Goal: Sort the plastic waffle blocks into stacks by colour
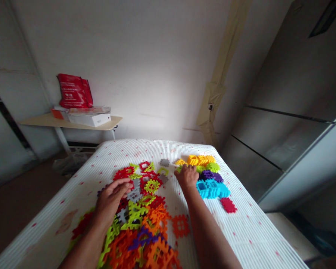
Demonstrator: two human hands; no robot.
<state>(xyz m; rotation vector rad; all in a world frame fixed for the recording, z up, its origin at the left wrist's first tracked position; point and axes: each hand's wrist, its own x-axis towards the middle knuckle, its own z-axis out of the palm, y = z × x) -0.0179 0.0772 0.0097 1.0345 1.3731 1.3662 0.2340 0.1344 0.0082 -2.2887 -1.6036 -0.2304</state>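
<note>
My right hand [188, 176] reaches to the left end of a row of light-green interlocking plastic pieces [212, 167]. Its thumb and fingers close around a light-green piece [180, 168], most of which they hide. Over the left side of a mixed heap, my left hand [112, 196] hovers with fingers loosely stretched and nothing visible in them. The heap holds orange pieces [158, 218], yellow-green pieces [152, 186], grey pieces [134, 195], red pieces [124, 172] and purple pieces [144, 237].
Upright yellow pieces [201, 160], purple pieces [211, 175] and blue pieces [212, 188] form rows on the right. A red piece [228, 205] lies in front of them on the white tablecloth [249, 228]. A side table [39, 120] bears a red bag [74, 91] and boxes.
</note>
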